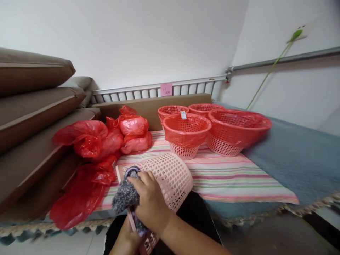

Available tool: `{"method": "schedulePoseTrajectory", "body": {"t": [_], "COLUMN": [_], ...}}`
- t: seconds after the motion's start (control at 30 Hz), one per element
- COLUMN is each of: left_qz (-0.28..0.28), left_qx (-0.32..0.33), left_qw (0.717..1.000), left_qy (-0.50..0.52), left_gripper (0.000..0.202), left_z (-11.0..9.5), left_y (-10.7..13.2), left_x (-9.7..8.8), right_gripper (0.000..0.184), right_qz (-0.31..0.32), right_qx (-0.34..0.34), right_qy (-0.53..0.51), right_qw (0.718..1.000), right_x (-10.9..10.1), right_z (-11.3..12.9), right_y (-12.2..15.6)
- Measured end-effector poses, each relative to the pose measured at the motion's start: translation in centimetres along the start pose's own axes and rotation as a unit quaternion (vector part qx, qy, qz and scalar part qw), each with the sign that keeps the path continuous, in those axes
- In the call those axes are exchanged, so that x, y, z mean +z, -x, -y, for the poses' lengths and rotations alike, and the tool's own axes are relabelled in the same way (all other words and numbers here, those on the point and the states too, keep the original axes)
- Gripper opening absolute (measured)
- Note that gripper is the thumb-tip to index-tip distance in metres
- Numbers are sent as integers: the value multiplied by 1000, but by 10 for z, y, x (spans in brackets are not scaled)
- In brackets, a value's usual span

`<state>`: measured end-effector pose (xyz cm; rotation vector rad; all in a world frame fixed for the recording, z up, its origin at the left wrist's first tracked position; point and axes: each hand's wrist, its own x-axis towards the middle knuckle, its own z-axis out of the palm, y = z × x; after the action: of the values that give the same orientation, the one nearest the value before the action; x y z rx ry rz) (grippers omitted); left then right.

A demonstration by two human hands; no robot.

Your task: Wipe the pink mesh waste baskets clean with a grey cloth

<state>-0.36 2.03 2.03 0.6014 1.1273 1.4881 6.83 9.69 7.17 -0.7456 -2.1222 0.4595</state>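
A pale pink perforated plastic basket (pixel 174 177) lies tilted on its side across my lap and the bed's edge, its mouth toward the lower left. My right hand (pixel 150 194) is closed on a grey fuzzy cloth (pixel 124 193), pressing it against the basket's rim. Below it, my left hand (pixel 127 239) grips the lower part of the rim; some of its fingers are hidden. Purple edging of the cloth shows near both hands.
Several pink baskets lined with red plastic bags, one of them tagged (pixel 187 131), stand on a striped cloth (pixel 233 177). Red plastic bundles (pixel 92 141) and a loose red bag (pixel 79 198) lie left, beside stacked brown cushions (pixel 34 102). A green fly swatter-like stick (pixel 271 67) leans on the wall.
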Motion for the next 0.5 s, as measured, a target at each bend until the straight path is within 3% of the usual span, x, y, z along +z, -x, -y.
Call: {"method": "schedulePoseTrajectory", "body": {"t": [0.07,0.17,0.23,0.37,0.5], "left_qz": [8,51,82,80,26], "left_qx": [1,-11,-13,4,-11], "left_qw": [1000,998,996,993,992], "left_qy": [16,29,35,90,125], "left_gripper": [75,74,78,88,90], "left_z": [9,22,23,-5,-24], "left_y": [1,1,-1,-5,-5], "left_x": [-4,-6,-3,9,16], "right_gripper": [56,50,49,49,47], "right_qz": [-41,-130,-152,-159,-163], "right_qx": [25,118,141,128,137], "right_qy": [67,162,195,219,180], "right_qw": [997,971,959,954,960], "right_x": [-17,-49,-65,-73,-60], "right_z": [-43,-111,-139,-152,-132], "right_y": [1,5,10,21,21]}}
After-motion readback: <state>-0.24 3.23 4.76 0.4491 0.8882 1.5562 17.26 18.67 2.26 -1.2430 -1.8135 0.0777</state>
